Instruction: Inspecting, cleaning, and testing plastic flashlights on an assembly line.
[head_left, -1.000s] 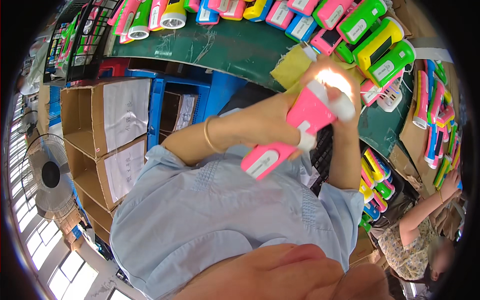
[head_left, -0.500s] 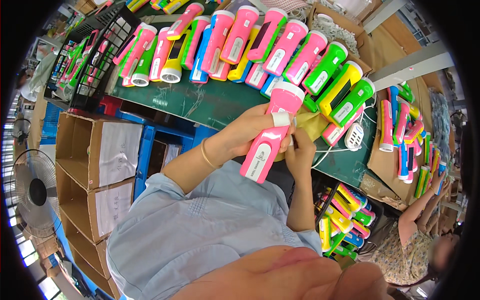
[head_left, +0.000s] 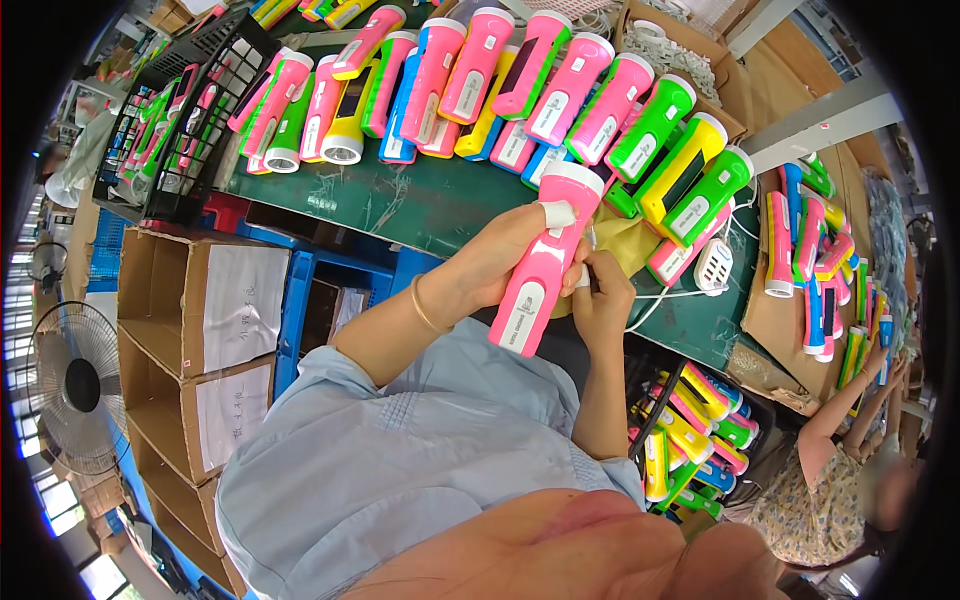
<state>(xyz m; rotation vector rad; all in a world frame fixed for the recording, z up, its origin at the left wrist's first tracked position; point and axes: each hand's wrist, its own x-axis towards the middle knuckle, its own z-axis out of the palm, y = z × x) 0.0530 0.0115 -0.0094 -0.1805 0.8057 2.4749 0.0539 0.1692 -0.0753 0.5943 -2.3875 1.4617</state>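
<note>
We see a pink torch (head_left: 540,270) held aslant in front of a green desk (head_left: 420,215), its wide white head pointing away from the wearer and its pale patch (head_left: 524,315) facing up. The left hand (head_left: 500,258) wraps the torch's middle, thumb across the top; gripping there seems to keep it steady while leaving both ends uncovered. A white wrap (head_left: 558,214) covers the thumb's tip, perhaps to protect it. The right hand (head_left: 606,300) is close against the torch's other side, fingers bent; we cannot tell whether they pinch anything.

Just beyond the right hand, a yellow cloth (head_left: 628,248) lies on the desk. To its right is a white power strip (head_left: 712,268), near enough, we judge, to be within reach.

Across the desk runs a long row of torches (head_left: 478,68) in pink, green, yellow and blue, most with their heads turned away. Packed side by side and partly overlapping, they probably save room and stop each other rolling. At the left, a black basket (head_left: 150,205) keeps more together within its walls. A loose pile (head_left: 690,435) sits low on the right.

Farther out, open cardboard boxes (head_left: 196,312) are stacked on the left, beside a fan (head_left: 82,385). At the far right, a co-worker (head_left: 810,500) in a patterned top reaches toward other torches.
</note>
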